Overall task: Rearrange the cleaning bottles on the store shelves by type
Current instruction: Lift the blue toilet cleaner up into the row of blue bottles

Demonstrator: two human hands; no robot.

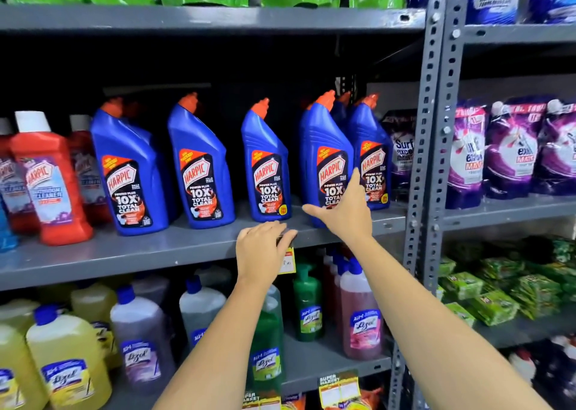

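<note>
Several blue Harpic bottles with orange caps stand in a row on the grey middle shelf (pixel 149 253). My right hand (pixel 343 210) is open, thumb and fingers spread, right in front of the fourth blue bottle (pixel 324 147) at its base; a fifth blue bottle (pixel 371 154) stands just right of it. My left hand (pixel 261 250) rests on the shelf's front edge below the third blue bottle (pixel 265 166), fingers curled over the lip, holding no bottle. Red Harpic bathroom cleaner bottles (pixel 50 179) stand at the far left.
Lizol bottles in yellow (pixel 68 359), purple, green (pixel 308 303) and pink (pixel 361 316) fill the shelf below. Green pouches line the top shelf. A grey perforated upright (pixel 427 147) divides off the right bay with purple Surf Excel pouches (pixel 511 157) and green packets (pixel 498 294).
</note>
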